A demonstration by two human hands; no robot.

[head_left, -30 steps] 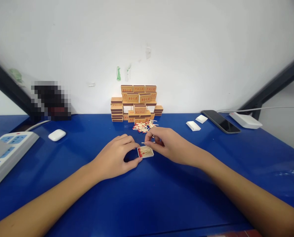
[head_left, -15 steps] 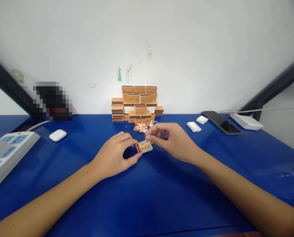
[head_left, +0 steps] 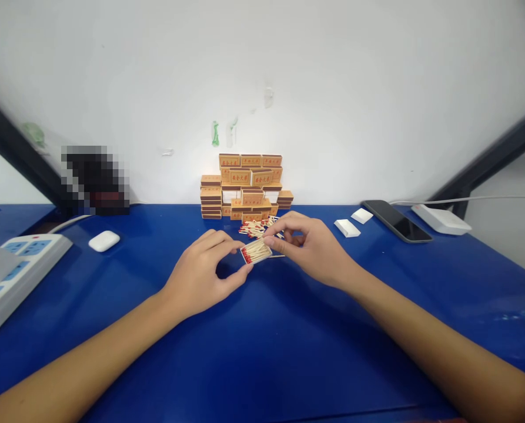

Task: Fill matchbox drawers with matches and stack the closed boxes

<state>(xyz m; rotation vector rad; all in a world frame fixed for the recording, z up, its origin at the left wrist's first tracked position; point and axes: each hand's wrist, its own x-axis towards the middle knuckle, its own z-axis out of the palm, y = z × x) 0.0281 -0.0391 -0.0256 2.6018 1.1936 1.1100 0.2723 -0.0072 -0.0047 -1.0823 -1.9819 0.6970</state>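
A small white matchbox tray [head_left: 256, 260], filled with red-headed matches [head_left: 257, 251], sits between my hands, tilted slightly. My left hand [head_left: 204, 270] has its thumb and index finger closed on the tray's left end. At the far right corner of the tray, my right hand [head_left: 313, 249] pinches with thumb and index finger; whether it also grips a match is hidden. One loose match [head_left: 277, 256] lies on the table just right of the tray. Behind it is a pile of loose matches [head_left: 252, 228], partly covered by my right hand.
Stacked matchboxes [head_left: 252, 197] stand against the wall. Two white empty trays [head_left: 347, 228], a phone [head_left: 397, 221] and a white box [head_left: 441, 219] lie to the right. On the left are an earbud case [head_left: 104, 241] and a power strip [head_left: 28, 264] on the blue table [head_left: 244, 358].
The tray has shifted slightly up and tilted, and its matches lie more evenly. My right fingers have moved onto its corner, and the loose match beside it is now plainer to see.
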